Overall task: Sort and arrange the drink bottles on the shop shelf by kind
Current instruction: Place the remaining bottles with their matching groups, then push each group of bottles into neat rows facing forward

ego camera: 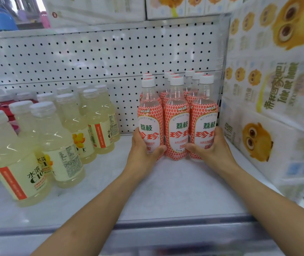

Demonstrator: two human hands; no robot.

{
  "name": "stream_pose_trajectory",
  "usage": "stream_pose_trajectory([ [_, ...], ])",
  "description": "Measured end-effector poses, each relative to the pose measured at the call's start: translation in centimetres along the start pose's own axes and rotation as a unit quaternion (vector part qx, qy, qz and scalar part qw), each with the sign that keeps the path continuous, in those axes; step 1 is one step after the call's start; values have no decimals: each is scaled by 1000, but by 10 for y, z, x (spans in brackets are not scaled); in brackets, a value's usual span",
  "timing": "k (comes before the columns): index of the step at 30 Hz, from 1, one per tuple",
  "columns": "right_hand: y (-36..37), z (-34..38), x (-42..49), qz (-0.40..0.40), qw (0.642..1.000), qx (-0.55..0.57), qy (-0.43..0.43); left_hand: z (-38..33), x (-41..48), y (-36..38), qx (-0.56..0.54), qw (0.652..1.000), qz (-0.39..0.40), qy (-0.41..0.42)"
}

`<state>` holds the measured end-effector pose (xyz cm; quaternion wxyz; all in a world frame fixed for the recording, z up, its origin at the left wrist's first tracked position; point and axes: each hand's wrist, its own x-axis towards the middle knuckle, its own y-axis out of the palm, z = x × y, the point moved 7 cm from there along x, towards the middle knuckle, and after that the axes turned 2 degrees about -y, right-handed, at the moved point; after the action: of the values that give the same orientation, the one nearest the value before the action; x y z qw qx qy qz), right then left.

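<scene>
Several lychee soda bottles with red-dotted labels and white caps stand in a tight block at the shelf's back right. My left hand [143, 148] grips the front left lychee bottle [149, 122] low down, thumb across its front. My right hand [210, 148] grips the front right lychee bottle [204, 124] the same way. A third front lychee bottle [176, 124] stands between them, untouched by my fingers as far as I can see. To the left stand several pale yellow vitamin drink bottles [58, 143] in loose rows.
A white shelf board [166, 191] runs under everything, with a pegboard back wall [92, 58]. Stacked cartons printed with yellow cartoon figures [269, 108] close off the right side. Red-capped pink bottles [5, 106] stand at the far left behind the yellow ones.
</scene>
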<state>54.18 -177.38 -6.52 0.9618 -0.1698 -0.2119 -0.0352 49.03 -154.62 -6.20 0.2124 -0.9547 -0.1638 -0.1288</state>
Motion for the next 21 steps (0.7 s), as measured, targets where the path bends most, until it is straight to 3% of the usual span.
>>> stream_pose_trajectory([
  [3, -3, 8, -4, -7, 1000, 13, -11, -3, -2, -1, -8, 1000, 19, -24],
  [6, -22, 30, -9, -103, 992, -35, -69, -14, -12, -11, 7, 998, 57, -40],
  [9, -36, 80, -31, -195, 946, -62, -251, -35, -38, -47, 77, 996, 28, 17],
  [11, -26, 119, -46, -186, 910, -64, -364, -54, -60, -79, 141, 987, 1, 75],
  [13, 0, 154, -54, -119, 902, -42, -413, -76, -80, -114, 217, 964, -30, 150],
  [15, 40, 180, -60, -16, 916, -19, -399, -96, -94, -150, 283, 924, -84, 243],
  [17, 91, 195, -67, 109, 935, -8, -338, -106, -101, -187, 340, 874, -161, 308],
  [19, 147, 192, -73, 232, 939, -18, -253, -103, -100, -227, 373, 837, -243, 318],
  [21, 198, 181, -79, 324, 930, -22, -175, -91, -95, -268, 331, 847, -298, 290],
])
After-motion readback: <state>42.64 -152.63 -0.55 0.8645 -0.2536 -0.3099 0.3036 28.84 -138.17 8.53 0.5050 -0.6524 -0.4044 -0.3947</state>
